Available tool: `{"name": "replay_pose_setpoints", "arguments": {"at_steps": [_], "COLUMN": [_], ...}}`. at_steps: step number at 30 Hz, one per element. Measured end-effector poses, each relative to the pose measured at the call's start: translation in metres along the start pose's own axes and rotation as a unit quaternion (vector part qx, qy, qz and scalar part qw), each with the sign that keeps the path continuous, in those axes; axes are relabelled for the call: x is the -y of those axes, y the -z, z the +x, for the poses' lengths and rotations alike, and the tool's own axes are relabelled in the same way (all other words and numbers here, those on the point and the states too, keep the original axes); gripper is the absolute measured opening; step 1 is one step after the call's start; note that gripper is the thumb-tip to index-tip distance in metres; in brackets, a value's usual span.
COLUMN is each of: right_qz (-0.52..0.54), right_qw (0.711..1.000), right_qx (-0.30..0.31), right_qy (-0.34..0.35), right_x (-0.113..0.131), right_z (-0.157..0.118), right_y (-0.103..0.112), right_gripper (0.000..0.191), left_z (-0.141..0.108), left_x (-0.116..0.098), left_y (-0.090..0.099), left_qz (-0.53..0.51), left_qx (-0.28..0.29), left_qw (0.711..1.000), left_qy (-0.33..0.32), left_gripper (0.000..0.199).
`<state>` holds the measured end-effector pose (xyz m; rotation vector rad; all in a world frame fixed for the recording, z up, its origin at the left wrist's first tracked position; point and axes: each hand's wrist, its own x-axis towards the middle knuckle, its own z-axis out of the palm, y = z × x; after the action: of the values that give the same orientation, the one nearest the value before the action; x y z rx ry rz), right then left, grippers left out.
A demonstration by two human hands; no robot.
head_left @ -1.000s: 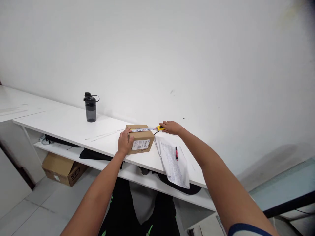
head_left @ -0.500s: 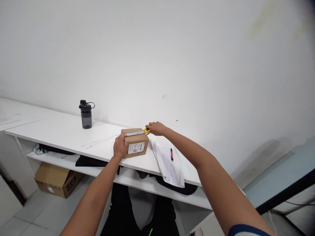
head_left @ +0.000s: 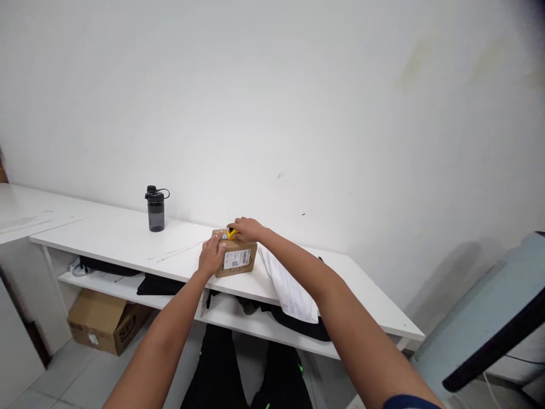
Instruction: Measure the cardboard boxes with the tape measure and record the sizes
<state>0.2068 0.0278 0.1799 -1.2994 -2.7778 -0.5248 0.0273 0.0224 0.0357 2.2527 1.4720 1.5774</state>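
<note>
A small cardboard box [head_left: 227, 266] with a white printed label [head_left: 237, 259] on its front sits on the white counter. My left hand [head_left: 210, 254] rests on the box's left top edge, its fingers at the end of a short stretch of measuring blade. In my right hand [head_left: 248, 228] is a yellow tape measure [head_left: 232, 233], gripped over the top of the box. Only a little of the blade shows between the two hands. To the right of the box lie written paper sheets [head_left: 293, 292], hanging over the counter's front edge and partly covered by my right forearm.
A dark water bottle [head_left: 156, 213] stands on the counter [head_left: 128, 230] to the left, near the wall. Below, a shelf [head_left: 238, 324] holds black items, and a larger open carton [head_left: 100, 321] is on the floor. A black bar [head_left: 494, 335] juts in at right.
My right hand has moved left with the tape measure, from the box's right edge to over its top. The visible blade is much shorter. The view has shifted slightly.
</note>
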Motion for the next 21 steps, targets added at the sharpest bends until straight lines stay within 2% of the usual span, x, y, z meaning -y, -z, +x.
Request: {"name": "replay_pose_setpoints", "arguments": {"at_steps": [4, 7, 10, 12, 15, 21], "right_qz": [0.075, 0.127, 0.159, 0.171, 0.179, 0.184], "right_qw": [0.995, 0.985, 0.970, 0.963, 0.958, 0.952], "right_qx": [-0.054, -0.073, -0.063, -0.054, -0.049, -0.073], "right_qy": [-0.027, -0.090, -0.173, -0.203, -0.217, -0.232], "right_x": [0.013, 0.020, 0.021, 0.019, 0.013, 0.002], "right_z": [0.005, 0.007, 0.012, 0.018, 0.028, 0.047], "right_y": [-0.012, -0.018, -0.018, -0.017, -0.019, -0.031], "right_gripper": [0.048, 0.048, 0.049, 0.048, 0.040, 0.030], "left_z": [0.004, 0.006, 0.004, 0.000, -0.004, -0.005], "left_x": [-0.004, -0.007, -0.009, -0.009, -0.007, -0.001], "left_y": [0.002, 0.001, -0.002, -0.007, -0.015, -0.027], "left_qz": [-0.021, -0.025, -0.023, -0.022, -0.019, -0.023], "left_qx": [0.013, 0.015, 0.002, -0.018, -0.046, -0.096], "left_qw": [0.997, 0.995, 0.997, 0.999, 0.998, 0.995], "left_qy": [0.071, 0.092, 0.076, 0.044, 0.023, 0.032], "left_gripper": [0.086, 0.093, 0.085, 0.069, 0.050, 0.042]}}
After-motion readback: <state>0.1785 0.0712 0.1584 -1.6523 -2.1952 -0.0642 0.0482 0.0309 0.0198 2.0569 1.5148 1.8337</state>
